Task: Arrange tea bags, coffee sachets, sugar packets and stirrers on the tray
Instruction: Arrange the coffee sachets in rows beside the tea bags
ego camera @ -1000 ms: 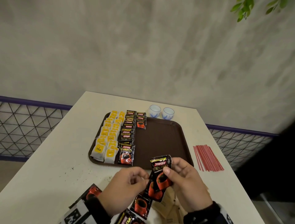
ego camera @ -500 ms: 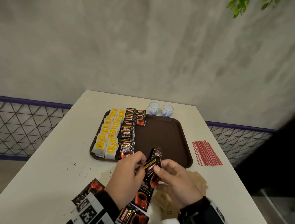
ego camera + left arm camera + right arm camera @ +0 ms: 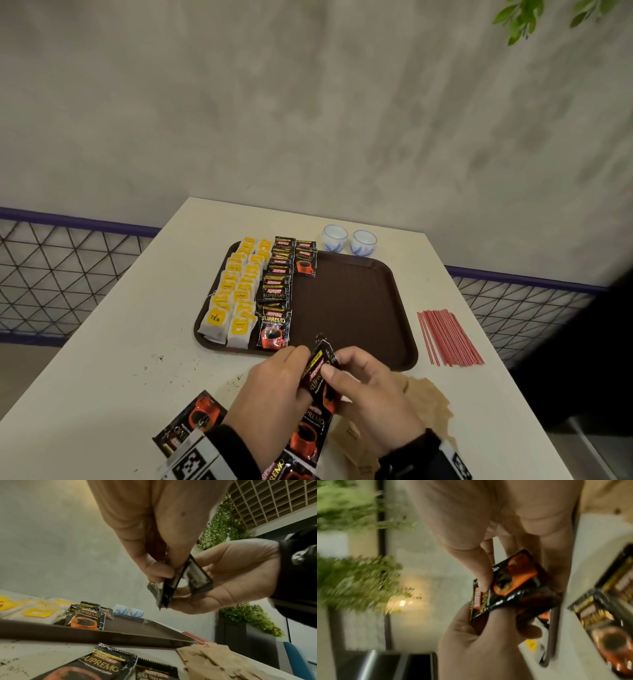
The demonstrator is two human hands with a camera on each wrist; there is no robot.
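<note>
Both hands hold a small stack of black coffee sachets (image 3: 318,373) just above the near edge of the brown tray (image 3: 356,308). My left hand (image 3: 274,394) pinches the stack's left side; my right hand (image 3: 370,387) pinches its top with thumb and fingers. In the left wrist view the held sachets (image 3: 173,588) show edge-on between both hands. The right wrist view is blurred, with the sachets (image 3: 510,588) between the fingers. On the tray's left lie two rows of yellow-tagged tea bags (image 3: 236,298) and a row of coffee sachets (image 3: 275,298), with more (image 3: 305,260) at the back.
Loose coffee sachets (image 3: 191,421) lie on the white table near me. Brown sugar packets (image 3: 421,404) sit under my right wrist. Red stirrers (image 3: 445,337) lie right of the tray. Two small cups (image 3: 349,241) stand behind it. The tray's right half is bare.
Both hands have carried the sachets forward toward the tray's near edge. The stack, first fanned with its faces toward me, now stands closed up and turned more edge-on.
</note>
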